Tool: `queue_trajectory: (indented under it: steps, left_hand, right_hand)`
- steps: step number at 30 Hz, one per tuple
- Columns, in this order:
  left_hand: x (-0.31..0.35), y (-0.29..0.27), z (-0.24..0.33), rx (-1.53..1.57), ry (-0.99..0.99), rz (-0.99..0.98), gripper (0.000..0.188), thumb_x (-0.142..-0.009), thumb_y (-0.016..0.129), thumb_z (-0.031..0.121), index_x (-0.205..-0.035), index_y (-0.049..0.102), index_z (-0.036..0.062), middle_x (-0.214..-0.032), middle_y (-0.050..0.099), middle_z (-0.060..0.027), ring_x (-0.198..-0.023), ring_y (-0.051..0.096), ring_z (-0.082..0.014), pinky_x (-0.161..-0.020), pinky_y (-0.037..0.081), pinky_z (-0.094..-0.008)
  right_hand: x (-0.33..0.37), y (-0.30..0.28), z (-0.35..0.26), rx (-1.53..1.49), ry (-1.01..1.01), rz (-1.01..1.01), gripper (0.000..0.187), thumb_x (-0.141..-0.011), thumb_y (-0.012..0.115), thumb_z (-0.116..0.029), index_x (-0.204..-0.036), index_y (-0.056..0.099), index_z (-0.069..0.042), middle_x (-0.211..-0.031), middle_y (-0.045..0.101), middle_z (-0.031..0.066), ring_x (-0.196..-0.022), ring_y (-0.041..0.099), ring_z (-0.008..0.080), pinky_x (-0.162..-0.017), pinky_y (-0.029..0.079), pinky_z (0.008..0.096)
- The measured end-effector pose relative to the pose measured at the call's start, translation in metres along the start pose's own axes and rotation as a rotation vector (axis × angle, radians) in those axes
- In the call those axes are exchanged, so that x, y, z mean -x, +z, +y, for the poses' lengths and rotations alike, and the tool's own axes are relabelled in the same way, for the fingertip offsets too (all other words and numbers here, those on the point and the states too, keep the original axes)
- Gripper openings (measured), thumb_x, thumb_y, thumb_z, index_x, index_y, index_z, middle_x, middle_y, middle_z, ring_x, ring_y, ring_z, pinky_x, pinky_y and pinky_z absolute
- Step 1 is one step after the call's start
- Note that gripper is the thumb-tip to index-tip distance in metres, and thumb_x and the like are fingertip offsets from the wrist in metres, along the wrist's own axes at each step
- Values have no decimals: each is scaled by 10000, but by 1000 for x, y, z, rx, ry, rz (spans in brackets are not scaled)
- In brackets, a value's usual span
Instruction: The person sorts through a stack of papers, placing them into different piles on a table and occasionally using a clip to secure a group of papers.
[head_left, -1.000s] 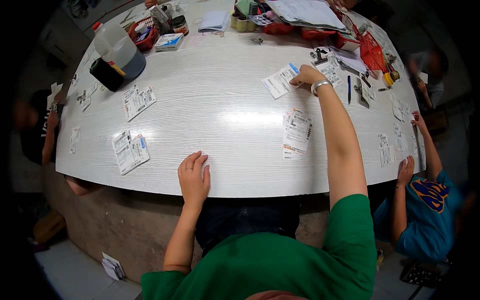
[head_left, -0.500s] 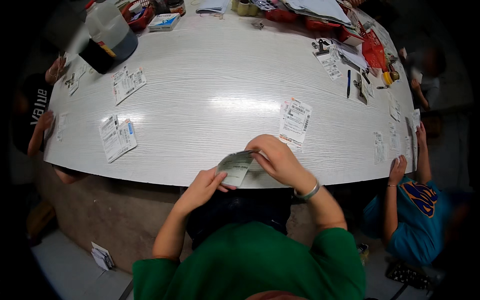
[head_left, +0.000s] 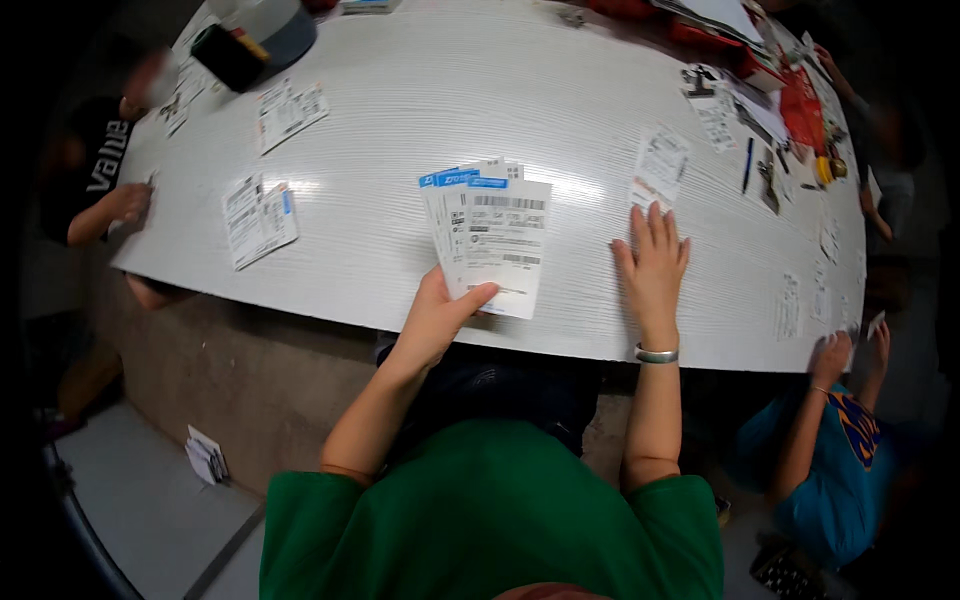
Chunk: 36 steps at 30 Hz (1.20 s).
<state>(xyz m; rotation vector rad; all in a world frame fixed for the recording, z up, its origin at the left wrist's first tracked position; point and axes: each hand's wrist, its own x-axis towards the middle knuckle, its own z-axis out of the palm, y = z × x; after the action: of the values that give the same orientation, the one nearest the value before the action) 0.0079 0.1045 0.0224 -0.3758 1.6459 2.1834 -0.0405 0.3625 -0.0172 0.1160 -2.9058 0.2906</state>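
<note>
A fanned bunch of white shipping labels, some with blue top corners, is pinched in my left hand, thumb on top, over the table's near edge. My right hand, a silver bangle at its wrist, reaches flat over the table with its fingers stretched out. Its fingertips meet the lower edge of a small pile of shipping labels on the right; whether they press on it I cannot tell.
The white table curves away on both sides. Label piles lie at left. Far right are a clipboard, a pen and red baskets. A jug stands far left. Co-workers' hands handle papers at right.
The labels, bent between both hands before, are now spread out in my left hand. My right hand has let go and moved right, to the label pile. The view has shifted.
</note>
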Motion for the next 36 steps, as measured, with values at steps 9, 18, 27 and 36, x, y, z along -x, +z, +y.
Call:
queue_trajectory:
  steps: [9,18,27,36]
  left_hand:
    - [3,5,-27,72,125,63,340,-818,591,18,-1134,488,-55,-1050,599,-120,-941,583,-164,-815,476,-275]
    - [9,2,-25,217,-6,40,334,-903,486,98,-1187,422,-66,-1122,554,-140,-962,581,-175,-781,522,-309]
    - [11,8,-29,111,93,25,289,-867,523,33,-1138,485,-62,-1082,586,-127,-972,565,-149,-845,452,-272]
    - [19,-18,-28,199,103,194,278,-893,489,49,-1143,479,-72,-1093,582,-119,-970,562,-151,-836,453,-269]
  right_hand:
    - [41,-19,-104,-1072,246,-127,189,-750,684,-90,-760,528,16,-662,558,65,-603,530,115,-579,439,241]
    - [30,-17,-31,-464,303,-57,272,-772,669,-145,-633,467,-30,-547,426,39,-502,405,118,-474,340,263]
    - [38,-31,-90,-968,188,-175,182,-756,690,-138,-767,558,-13,-591,509,28,-524,469,104,-496,384,237]
    - [12,-3,-75,-683,210,-173,269,-782,665,-201,-646,520,-19,-528,489,46,-460,417,136,-443,326,277]
